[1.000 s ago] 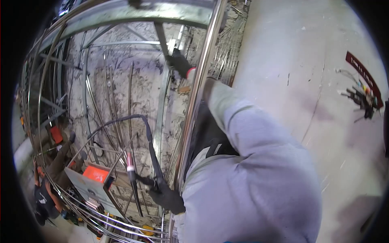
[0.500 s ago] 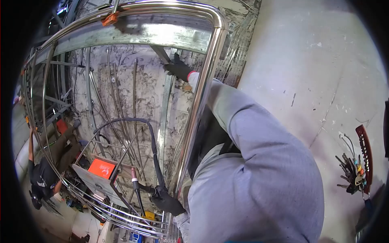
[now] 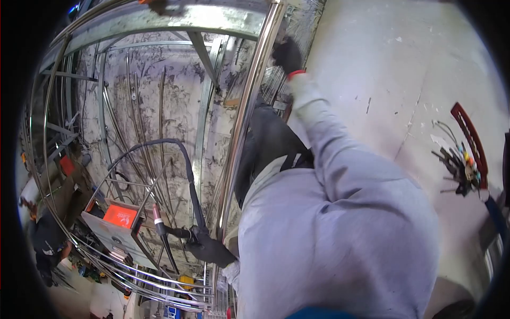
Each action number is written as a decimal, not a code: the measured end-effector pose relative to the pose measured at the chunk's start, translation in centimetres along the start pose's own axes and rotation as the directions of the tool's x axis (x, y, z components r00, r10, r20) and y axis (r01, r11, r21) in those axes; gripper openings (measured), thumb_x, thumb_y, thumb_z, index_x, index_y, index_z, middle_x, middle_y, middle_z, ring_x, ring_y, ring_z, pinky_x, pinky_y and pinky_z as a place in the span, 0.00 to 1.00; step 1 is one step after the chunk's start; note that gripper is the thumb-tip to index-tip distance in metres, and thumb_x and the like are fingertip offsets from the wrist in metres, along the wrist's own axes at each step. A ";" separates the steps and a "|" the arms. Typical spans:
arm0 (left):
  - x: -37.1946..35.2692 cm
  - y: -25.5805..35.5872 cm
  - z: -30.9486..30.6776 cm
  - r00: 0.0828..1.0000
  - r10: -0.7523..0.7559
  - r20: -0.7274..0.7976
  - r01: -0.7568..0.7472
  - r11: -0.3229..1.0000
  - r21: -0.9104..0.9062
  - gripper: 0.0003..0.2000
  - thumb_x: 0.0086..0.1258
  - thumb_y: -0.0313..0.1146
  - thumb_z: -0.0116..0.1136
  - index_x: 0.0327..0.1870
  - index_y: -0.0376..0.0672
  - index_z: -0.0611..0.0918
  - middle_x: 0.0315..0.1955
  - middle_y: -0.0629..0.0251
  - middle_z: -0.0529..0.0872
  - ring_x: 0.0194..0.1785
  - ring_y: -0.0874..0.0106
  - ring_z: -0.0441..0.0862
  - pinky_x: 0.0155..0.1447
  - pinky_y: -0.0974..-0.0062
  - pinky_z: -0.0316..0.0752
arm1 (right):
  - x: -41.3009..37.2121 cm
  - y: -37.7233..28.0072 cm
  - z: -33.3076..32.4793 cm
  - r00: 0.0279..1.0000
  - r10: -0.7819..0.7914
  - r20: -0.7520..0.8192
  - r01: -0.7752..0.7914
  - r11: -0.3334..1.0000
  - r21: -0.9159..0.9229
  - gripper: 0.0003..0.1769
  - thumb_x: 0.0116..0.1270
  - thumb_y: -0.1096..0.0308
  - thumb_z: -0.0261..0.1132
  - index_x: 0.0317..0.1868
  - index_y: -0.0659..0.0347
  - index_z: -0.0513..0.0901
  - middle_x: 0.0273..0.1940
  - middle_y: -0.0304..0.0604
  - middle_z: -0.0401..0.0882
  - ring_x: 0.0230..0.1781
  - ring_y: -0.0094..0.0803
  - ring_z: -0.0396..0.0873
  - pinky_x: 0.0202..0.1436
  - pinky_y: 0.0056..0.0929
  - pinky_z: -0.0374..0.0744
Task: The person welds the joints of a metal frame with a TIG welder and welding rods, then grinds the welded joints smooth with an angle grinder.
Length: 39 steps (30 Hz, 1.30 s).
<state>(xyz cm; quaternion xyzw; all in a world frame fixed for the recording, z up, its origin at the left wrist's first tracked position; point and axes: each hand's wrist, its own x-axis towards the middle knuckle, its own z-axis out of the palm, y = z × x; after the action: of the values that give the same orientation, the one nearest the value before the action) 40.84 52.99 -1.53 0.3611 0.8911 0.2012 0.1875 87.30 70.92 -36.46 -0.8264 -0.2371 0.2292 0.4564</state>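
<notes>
Holds torch (image 3: 160, 227) in left hand (image 3: 210, 251), fingers curled round handle (image 3: 178, 232), beside tube (image 3: 245, 106). Has right hand (image 3: 288, 55) across tube, finger state impossible to tell. Best to keep nozzle (image 3: 156, 211) clear of tube, cable (image 3: 190, 173) slack.

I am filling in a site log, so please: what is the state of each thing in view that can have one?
Torch: held, no arc visible
Left grip: gloved, closed on torch
Right grip: gloved, blurred, closure unclear
Cable: arched
Rail: shiny
Keys: bunched
</notes>
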 end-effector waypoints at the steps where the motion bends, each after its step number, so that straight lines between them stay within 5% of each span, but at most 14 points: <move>1: 0.0 -0.2 0.3 0.999 0.018 -0.033 -0.019 0.999 -0.046 0.24 0.77 0.43 0.67 0.53 0.25 0.78 0.40 0.50 0.85 0.40 0.64 0.87 0.43 0.69 0.81 | 1.9 -3.0 -6.2 0.958 0.027 0.286 0.064 0.951 -0.302 0.10 0.67 0.65 0.63 0.40 0.63 0.86 0.32 0.58 0.87 0.37 0.49 0.89 0.43 0.51 0.85; 2: 0.0 -0.3 0.6 0.997 0.035 -0.068 -0.041 0.995 -0.091 0.24 0.76 0.43 0.67 0.53 0.25 0.78 0.40 0.50 0.86 0.41 0.64 0.87 0.44 0.69 0.81 | 4.2 1.4 -8.7 0.984 -0.173 0.035 0.176 0.979 -0.100 0.08 0.66 0.67 0.64 0.38 0.62 0.85 0.32 0.53 0.88 0.34 0.44 0.89 0.38 0.45 0.84; 3: -0.2 1.0 0.5 0.999 0.002 -0.041 -0.003 1.000 -0.030 0.23 0.76 0.41 0.67 0.56 0.26 0.79 0.43 0.51 0.87 0.45 0.65 0.87 0.45 0.67 0.82 | 5.7 1.7 -13.4 0.925 -0.374 0.075 0.380 0.919 -0.108 0.09 0.66 0.66 0.65 0.40 0.63 0.87 0.30 0.47 0.88 0.30 0.41 0.87 0.35 0.39 0.83; 6: -0.8 4.1 2.1 0.994 0.097 -0.049 -0.108 0.949 -0.295 0.22 0.75 0.44 0.66 0.52 0.28 0.82 0.43 0.52 0.87 0.46 0.62 0.85 0.51 0.64 0.77 | 5.8 -7.1 -21.3 0.984 0.119 -0.134 -0.062 0.928 0.368 0.12 0.70 0.62 0.69 0.41 0.64 0.90 0.27 0.38 0.84 0.26 0.27 0.81 0.28 0.31 0.78; 12: -0.9 5.8 3.9 0.995 0.101 0.010 -0.084 0.878 -0.471 0.22 0.75 0.41 0.67 0.57 0.28 0.81 0.48 0.50 0.88 0.50 0.59 0.85 0.55 0.60 0.78 | 9.3 -14.9 -25.8 0.977 -0.044 -0.208 0.087 0.975 0.203 0.14 0.73 0.64 0.67 0.51 0.64 0.90 0.26 0.37 0.81 0.21 0.25 0.75 0.21 0.28 0.76; 14: -1.1 5.8 4.2 0.993 0.105 -0.056 -0.119 0.884 -0.451 0.22 0.76 0.41 0.66 0.57 0.27 0.81 0.48 0.49 0.87 0.50 0.59 0.86 0.54 0.61 0.80 | 13.9 -12.3 -25.6 0.946 -0.278 -0.164 0.258 0.956 -0.137 0.14 0.73 0.64 0.66 0.51 0.64 0.90 0.27 0.38 0.81 0.21 0.25 0.76 0.21 0.28 0.76; 16: -1.2 5.7 4.4 0.986 0.101 -0.132 -0.148 0.896 -0.419 0.22 0.76 0.41 0.66 0.56 0.27 0.81 0.49 0.49 0.87 0.50 0.59 0.86 0.53 0.63 0.82 | 11.6 -17.8 -22.7 0.962 -0.037 -0.270 0.099 0.971 0.219 0.13 0.72 0.63 0.65 0.48 0.62 0.90 0.28 0.38 0.83 0.22 0.26 0.78 0.20 0.29 0.77; 21: -1.7 5.6 4.9 0.952 0.088 -0.292 -0.159 0.960 -0.228 0.21 0.78 0.40 0.64 0.55 0.26 0.80 0.49 0.48 0.87 0.49 0.60 0.88 0.51 0.66 0.86 | 20.9 -16.2 -20.4 0.859 -0.249 -0.447 0.224 0.969 -0.109 0.13 0.68 0.62 0.63 0.37 0.59 0.91 0.25 0.45 0.86 0.24 0.36 0.83 0.32 0.39 0.81; 22: -1.9 6.9 4.6 0.961 -0.016 -0.276 -0.009 0.996 -0.088 0.23 0.78 0.43 0.65 0.57 0.26 0.80 0.48 0.48 0.87 0.48 0.59 0.88 0.50 0.64 0.86 | 23.7 -15.7 -20.2 0.863 -0.253 -0.437 0.226 0.968 -0.112 0.13 0.68 0.62 0.63 0.37 0.59 0.91 0.25 0.45 0.86 0.24 0.36 0.83 0.32 0.39 0.81; 24: -2.3 7.3 5.7 0.923 -0.061 -0.381 -0.016 0.980 -0.197 0.23 0.79 0.42 0.65 0.58 0.26 0.79 0.48 0.47 0.87 0.47 0.58 0.88 0.49 0.62 0.86 | 28.3 -14.0 -20.0 0.854 -0.214 -0.475 0.177 0.977 -0.122 0.13 0.68 0.61 0.64 0.36 0.58 0.92 0.27 0.48 0.88 0.28 0.39 0.86 0.36 0.41 0.81; 25: -0.7 3.5 4.8 0.953 -0.004 -0.304 0.013 1.000 0.025 0.22 0.80 0.41 0.63 0.58 0.26 0.79 0.48 0.46 0.88 0.48 0.57 0.88 0.49 0.60 0.84 | 30.0 -13.9 -19.7 0.853 -0.217 -0.475 0.214 0.975 -0.061 0.13 0.68 0.60 0.65 0.35 0.58 0.92 0.26 0.47 0.88 0.27 0.39 0.86 0.35 0.41 0.80; 33: -1.4 12.2 10.9 0.941 -0.065 -0.333 0.090 0.994 0.061 0.24 0.80 0.44 0.62 0.59 0.26 0.79 0.49 0.45 0.88 0.49 0.54 0.88 0.51 0.59 0.85 | 46.5 -14.6 -20.3 0.940 -0.105 -0.325 0.170 0.969 0.179 0.13 0.69 0.61 0.65 0.29 0.57 0.89 0.19 0.41 0.82 0.21 0.29 0.80 0.29 0.35 0.77; 36: -2.8 15.2 12.3 0.918 -0.098 -0.384 0.124 0.991 0.045 0.25 0.80 0.45 0.62 0.60 0.27 0.79 0.49 0.44 0.88 0.50 0.52 0.88 0.51 0.59 0.85 | 54.9 -13.1 -20.5 0.923 -0.224 -0.314 0.264 0.960 0.092 0.14 0.71 0.62 0.64 0.27 0.56 0.88 0.21 0.40 0.84 0.19 0.29 0.80 0.26 0.35 0.78; 39: -3.8 18.5 13.6 0.884 -0.121 -0.452 0.141 0.990 0.009 0.26 0.80 0.46 0.62 0.60 0.27 0.79 0.50 0.43 0.88 0.50 0.51 0.88 0.52 0.59 0.85 | 61.6 -11.4 -21.9 0.809 -0.555 -0.195 0.483 0.816 -0.318 0.12 0.73 0.64 0.66 0.48 0.63 0.89 0.30 0.42 0.87 0.26 0.30 0.86 0.27 0.30 0.84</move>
<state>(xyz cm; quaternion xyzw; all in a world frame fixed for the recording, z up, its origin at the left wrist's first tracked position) 60.43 65.49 -3.25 0.2475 0.9365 0.2477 -0.0183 146.45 99.13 -26.12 -0.8041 -0.4159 -0.0565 0.4211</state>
